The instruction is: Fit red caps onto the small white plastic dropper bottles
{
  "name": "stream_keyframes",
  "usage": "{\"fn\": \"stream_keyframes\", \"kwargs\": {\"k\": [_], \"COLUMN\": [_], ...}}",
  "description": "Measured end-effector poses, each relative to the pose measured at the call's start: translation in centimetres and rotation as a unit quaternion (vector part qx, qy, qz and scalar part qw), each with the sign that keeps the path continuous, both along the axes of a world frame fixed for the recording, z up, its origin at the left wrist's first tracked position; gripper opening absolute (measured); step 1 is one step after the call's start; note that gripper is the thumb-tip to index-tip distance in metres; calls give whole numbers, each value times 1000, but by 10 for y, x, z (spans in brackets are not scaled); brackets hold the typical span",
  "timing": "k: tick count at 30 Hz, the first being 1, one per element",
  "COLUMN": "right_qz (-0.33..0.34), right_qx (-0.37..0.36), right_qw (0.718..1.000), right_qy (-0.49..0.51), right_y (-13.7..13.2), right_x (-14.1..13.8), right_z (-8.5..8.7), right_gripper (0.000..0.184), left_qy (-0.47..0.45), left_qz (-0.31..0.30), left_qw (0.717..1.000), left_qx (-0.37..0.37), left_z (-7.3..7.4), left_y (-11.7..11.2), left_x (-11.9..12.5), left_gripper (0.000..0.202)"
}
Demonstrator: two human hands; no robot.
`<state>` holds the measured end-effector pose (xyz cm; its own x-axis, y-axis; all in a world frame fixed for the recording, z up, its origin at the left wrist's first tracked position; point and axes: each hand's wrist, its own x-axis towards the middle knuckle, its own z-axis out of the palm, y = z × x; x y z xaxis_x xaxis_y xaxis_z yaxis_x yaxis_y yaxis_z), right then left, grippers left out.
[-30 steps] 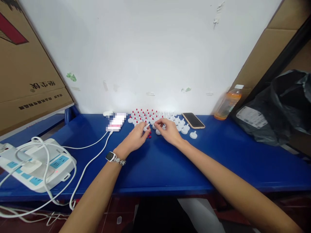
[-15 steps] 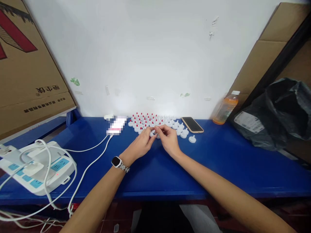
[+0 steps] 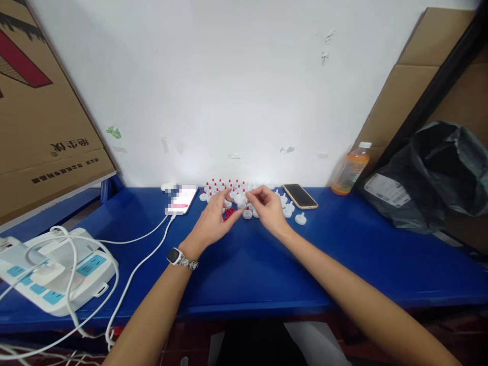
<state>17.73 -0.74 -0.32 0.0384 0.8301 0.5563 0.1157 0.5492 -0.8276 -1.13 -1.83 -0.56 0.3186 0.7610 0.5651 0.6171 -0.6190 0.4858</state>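
Dark-faced watch [image 3: 174,255] (silvery link band [image 3: 190,264])

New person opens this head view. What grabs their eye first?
Probably the cluster of red-tipped white caps at the table's back, against the pale wall. Then a blurred white cap between the left hand and right hand, and the orange bottle at the back right.

We have a blue table [image 3: 267,279] with white caps [image 3: 247,214] clustered toward its back edge, many red-tipped, and loose red pieces [image 3: 229,214] on their near side. Left of them lies a lit phone [image 3: 187,199]; right, a dark-screened phone [image 3: 300,196]. Farther right we see a bottle [image 3: 351,172] and black bag [image 3: 404,175]; near the front-left corner, a power strip [image 3: 57,292].
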Motion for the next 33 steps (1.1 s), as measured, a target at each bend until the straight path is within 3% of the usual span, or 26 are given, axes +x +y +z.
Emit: {"fn": "stream_keyframes", "kwargs": {"k": [2, 5, 10, 15, 20, 27, 33], "right_qz": [-28, -11, 9, 24, 11, -4, -78], "right_qx": [-4, -3, 22, 23, 35, 22, 37], "right_qw": [997, 975, 888, 841, 849, 858, 902], "right_qy": [-65, -223, -459, -540, -527, -514, -423], "right_y": [12, 31, 58, 78, 87, 79, 49], "right_x": [5, 2, -11, -20, -22, -14, 15], "right_z": [8, 18, 27, 27, 19, 15, 18], "right_gripper": [19, 10, 10, 13, 15, 12, 21], "left_qy": [0, 6, 42, 57, 61, 64, 60], "left_qz": [49, 90, 83, 67, 71, 70, 48], "left_qw": [998, 995, 996, 996, 996, 995, 997], "left_qx": [27, 36, 15, 2, -9, -18, -18], "left_z": [5, 7, 4, 4, 3, 1, 0], "left_y": [6, 12, 11, 7, 6, 7, 9], "left_x": [-13, -26, -26, -19, -18, -18, -14], "left_gripper": [36, 24, 21, 21, 22, 23, 22]}}
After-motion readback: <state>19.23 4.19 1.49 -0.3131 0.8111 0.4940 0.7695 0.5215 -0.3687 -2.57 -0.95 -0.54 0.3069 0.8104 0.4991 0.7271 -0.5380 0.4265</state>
